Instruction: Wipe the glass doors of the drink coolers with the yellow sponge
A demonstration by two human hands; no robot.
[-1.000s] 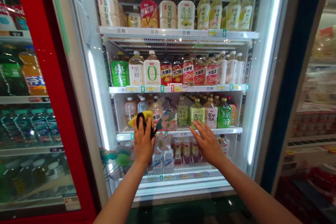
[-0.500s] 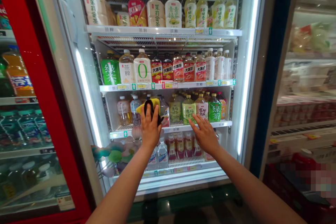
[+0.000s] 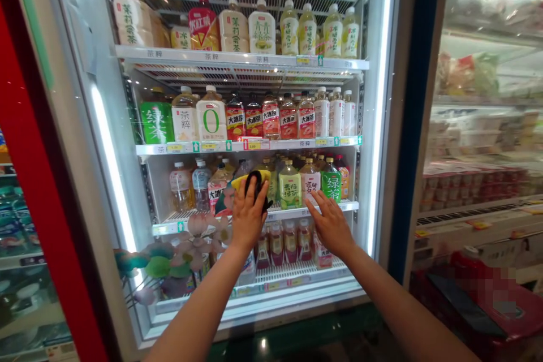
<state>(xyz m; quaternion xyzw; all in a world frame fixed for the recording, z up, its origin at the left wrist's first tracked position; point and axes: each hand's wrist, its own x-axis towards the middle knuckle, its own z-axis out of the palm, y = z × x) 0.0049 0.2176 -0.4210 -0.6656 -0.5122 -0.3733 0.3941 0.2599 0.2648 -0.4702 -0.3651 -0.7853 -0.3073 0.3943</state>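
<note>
My left hand (image 3: 246,216) is held up against the glass door of a drinks fridge. Under its fingers is a yellow and black cloth (image 3: 259,186), pressed to the glass. My right hand (image 3: 332,225) rests nearby with its fingers spread and holds nothing; it appears to touch the glass. Behind the glass, between the hands, stands a pale green tea bottle (image 3: 290,185). A green-labelled bottle (image 3: 331,181) stands behind and above my right hand. A lotus picture (image 3: 182,263) on the glass lies left of my left forearm.
Fridge shelves (image 3: 241,146) carry rows of bottled tea. To the left stands another fridge with a red frame (image 3: 38,192). At right is an open chilled display (image 3: 479,164) of packaged food, with a dark red container (image 3: 509,311) below it.
My left hand and the cloth have slid right across the glass, from in front of the left-hand bottles towards the pale green ones. The view has turned right. My right hand stays spread.
</note>
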